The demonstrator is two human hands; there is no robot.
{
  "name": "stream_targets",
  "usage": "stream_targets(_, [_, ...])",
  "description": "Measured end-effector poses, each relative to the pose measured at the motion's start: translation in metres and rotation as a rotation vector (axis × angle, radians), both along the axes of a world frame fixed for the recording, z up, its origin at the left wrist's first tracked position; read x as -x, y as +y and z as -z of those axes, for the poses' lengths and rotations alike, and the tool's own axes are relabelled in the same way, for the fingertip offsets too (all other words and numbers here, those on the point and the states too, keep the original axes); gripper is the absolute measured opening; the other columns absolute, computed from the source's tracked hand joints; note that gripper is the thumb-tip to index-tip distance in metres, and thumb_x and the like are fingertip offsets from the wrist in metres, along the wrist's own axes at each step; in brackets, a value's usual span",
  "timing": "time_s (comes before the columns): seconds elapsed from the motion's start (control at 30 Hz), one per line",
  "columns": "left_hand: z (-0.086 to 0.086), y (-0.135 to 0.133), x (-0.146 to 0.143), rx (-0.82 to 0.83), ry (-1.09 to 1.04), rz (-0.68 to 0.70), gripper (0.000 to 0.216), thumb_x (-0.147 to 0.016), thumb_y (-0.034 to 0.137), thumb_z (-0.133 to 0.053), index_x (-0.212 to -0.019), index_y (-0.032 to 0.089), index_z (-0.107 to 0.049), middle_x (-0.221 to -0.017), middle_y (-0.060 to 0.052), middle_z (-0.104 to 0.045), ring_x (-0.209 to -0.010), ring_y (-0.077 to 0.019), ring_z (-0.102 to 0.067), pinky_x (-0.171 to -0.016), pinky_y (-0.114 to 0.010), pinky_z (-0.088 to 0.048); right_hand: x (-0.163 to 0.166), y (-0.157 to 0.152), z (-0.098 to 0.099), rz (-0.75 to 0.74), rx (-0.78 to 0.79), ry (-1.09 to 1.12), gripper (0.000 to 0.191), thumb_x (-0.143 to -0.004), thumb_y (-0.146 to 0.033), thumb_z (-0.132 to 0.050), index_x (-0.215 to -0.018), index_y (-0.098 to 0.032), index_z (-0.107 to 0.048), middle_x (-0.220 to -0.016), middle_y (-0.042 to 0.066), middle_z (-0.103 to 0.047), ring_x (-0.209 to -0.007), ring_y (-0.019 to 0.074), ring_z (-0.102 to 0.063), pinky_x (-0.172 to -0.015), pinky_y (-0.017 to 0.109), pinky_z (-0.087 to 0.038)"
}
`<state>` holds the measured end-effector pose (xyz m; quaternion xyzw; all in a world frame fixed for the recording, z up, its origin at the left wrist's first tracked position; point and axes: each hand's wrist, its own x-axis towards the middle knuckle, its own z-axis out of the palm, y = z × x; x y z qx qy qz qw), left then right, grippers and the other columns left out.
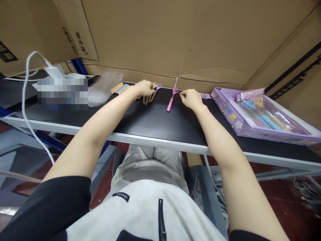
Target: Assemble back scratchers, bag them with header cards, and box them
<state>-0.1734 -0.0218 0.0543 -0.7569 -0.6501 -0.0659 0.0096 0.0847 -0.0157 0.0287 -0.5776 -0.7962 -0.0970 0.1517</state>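
A pink back scratcher (170,104) with a claw-shaped head lies on the black table top, between my two hands. My right hand (192,98) is just right of its head, thumb and fingertips pinched together; whatever is between them is too small to make out. Over a group of metal rods with claw heads, my left hand (145,87) has its fingers curled downward, hiding what they grip. A purple claw head (158,86) and a bit of a yellow one show beyond its fingertips. Several pastel handles (121,88) lie left of that wrist.
On the right stands an open purple display box (232,117) holding wrapped back scratchers (265,113). Clear plastic bags (105,87) lie at left, near a white charger with its cable (24,90). Cardboard walls (160,40) enclose the back and sides. A pink packet (205,96) lies behind my right hand.
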Motion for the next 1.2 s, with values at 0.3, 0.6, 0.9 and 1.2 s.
stream_targets(0.3, [0.026,-0.028,-0.064,0.045,0.045,0.148,0.067,-0.106,0.063,-0.046,-0.142,0.011,-0.070,-0.137,-0.023,-0.076,-0.131,-0.0400,-0.072,-0.106,-0.043,-0.057,-0.001,0.001,0.000,0.026,-0.006,0.016,0.038,-0.104,-0.027,-0.054,-0.121,-0.017,-0.086,-0.119,0.022,-0.081,-0.113,0.0414,-0.074,-0.098,0.054,-0.059])
stream_targets(0.6, [0.039,-0.025,-0.059,-0.003,-0.006,0.137,0.047,-0.106,0.034,-0.048,-0.140,0.007,-0.069,-0.135,-0.026,-0.075,-0.134,-0.0397,-0.071,-0.108,-0.044,-0.056,-0.003,0.007,0.007,0.002,-0.006,0.057,0.038,-0.103,-0.028,-0.057,-0.125,-0.018,-0.086,-0.117,0.020,-0.081,-0.111,0.0385,-0.073,-0.096,0.051,-0.059])
stream_targets(0.9, [0.038,-0.025,-0.049,-0.060,-0.044,0.154,0.044,-0.110,0.033,-0.046,-0.135,0.005,-0.068,-0.128,-0.027,-0.077,-0.124,-0.0395,-0.074,-0.098,-0.042,-0.056,-0.002,0.007,0.003,-0.013,0.055,0.157,0.036,-0.102,-0.021,-0.058,-0.126,-0.019,-0.085,-0.122,0.018,-0.080,-0.118,0.0380,-0.074,-0.103,0.052,-0.059])
stream_targets(1.2, [0.038,-0.009,-0.032,-0.279,-0.306,0.337,0.027,-0.110,0.037,-0.049,-0.115,0.015,-0.065,-0.098,-0.015,-0.075,-0.091,-0.0272,-0.070,-0.083,-0.035,-0.051,-0.001,0.030,0.016,0.010,0.248,0.940,0.028,-0.107,-0.042,-0.061,-0.099,-0.018,-0.074,-0.103,0.014,-0.082,-0.104,0.0265,-0.078,-0.104,0.046,-0.059])
